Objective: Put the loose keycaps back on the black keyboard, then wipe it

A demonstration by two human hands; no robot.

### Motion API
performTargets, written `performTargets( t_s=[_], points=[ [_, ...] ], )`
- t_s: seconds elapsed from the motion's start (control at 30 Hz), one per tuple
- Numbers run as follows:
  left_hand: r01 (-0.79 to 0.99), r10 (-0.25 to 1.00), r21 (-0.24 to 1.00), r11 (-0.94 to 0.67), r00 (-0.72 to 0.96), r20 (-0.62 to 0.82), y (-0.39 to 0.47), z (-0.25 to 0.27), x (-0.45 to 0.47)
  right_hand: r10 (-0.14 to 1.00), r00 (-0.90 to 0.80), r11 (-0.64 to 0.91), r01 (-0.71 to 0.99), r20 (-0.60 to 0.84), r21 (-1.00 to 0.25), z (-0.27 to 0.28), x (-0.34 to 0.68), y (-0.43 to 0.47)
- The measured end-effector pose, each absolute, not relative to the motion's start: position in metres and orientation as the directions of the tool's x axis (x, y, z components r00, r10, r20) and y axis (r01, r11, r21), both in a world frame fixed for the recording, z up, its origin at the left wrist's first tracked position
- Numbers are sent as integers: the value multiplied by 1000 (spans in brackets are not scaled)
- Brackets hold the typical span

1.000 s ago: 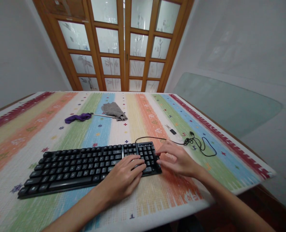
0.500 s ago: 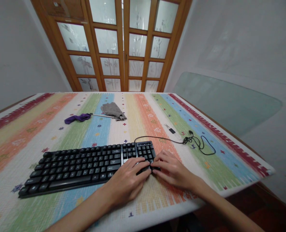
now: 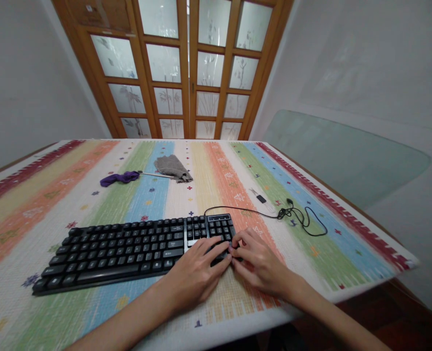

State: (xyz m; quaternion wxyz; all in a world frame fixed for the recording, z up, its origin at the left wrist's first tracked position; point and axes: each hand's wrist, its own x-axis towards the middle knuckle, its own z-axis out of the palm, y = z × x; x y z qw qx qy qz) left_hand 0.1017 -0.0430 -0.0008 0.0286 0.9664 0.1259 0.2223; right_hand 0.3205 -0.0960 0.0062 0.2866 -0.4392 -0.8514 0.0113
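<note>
A black keyboard [image 3: 121, 251] lies at a slight slant on the striped tablecloth [image 3: 216, 161]. My left hand [image 3: 197, 268] rests over its lower right corner, fingers on the number pad and thumb near the front edge, gripping that corner. Against the right edge, my right hand [image 3: 257, 265] is closed, thumb and fingertips bunched together beside the left fingertips. A small dark bit shows under the right fingers; what they pinch is too hidden to name. The keyboard's black cable [image 3: 252, 209] runs from its back edge to a loose tangle on the right.
Farther back lie a grey cloth [image 3: 172, 166], a thin rod [image 3: 155, 174] and a purple cloth [image 3: 119, 179]. A small black object with thin metal prongs [image 3: 261, 199] sits right of centre. The table's front edge is close below my wrists; walls and glazed doors [image 3: 190, 68] stand beyond.
My right fingers have drawn closer together and to the left fingertips. The left hand keeps its place on the keyboard corner. The whole view has shifted slightly.
</note>
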Motion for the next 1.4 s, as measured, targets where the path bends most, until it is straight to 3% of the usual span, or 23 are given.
performTargets(
  t_s=[0.2, 0.7, 0.87, 1.0, 1.23, 1.33, 1.4],
  points=[
    [211, 237, 108, -971, 868, 436, -44, 0, 102, 712, -438, 575, 812, 548, -100, -5, 311, -108],
    [201, 198, 52, -978, 830, 522, -46, 5, 83, 759, -387, 542, 821, 523, -181, -11, 315, -112],
    [329, 312, 83, -941, 741, 595, -41, 11, 39, 788, -322, 534, 782, 525, -321, -14, 319, -113],
    [509, 522, 213, -834, 603, 603, -33, 10, -15, 833, -220, 463, 779, 507, -423, -17, 323, -111],
    [764, 876, 504, -404, 165, 452, -26, 4, -93, 921, 14, 272, 692, 390, -668, -18, 323, -101],
    [768, 936, 604, -212, -17, 350, -22, 2, -115, 966, 21, 200, 571, 258, -796, -21, 319, -97],
    [761, 960, 642, -91, -104, 259, -19, 0, -128, 975, -29, 202, 542, 222, -816, -22, 316, -96]
  ],
)
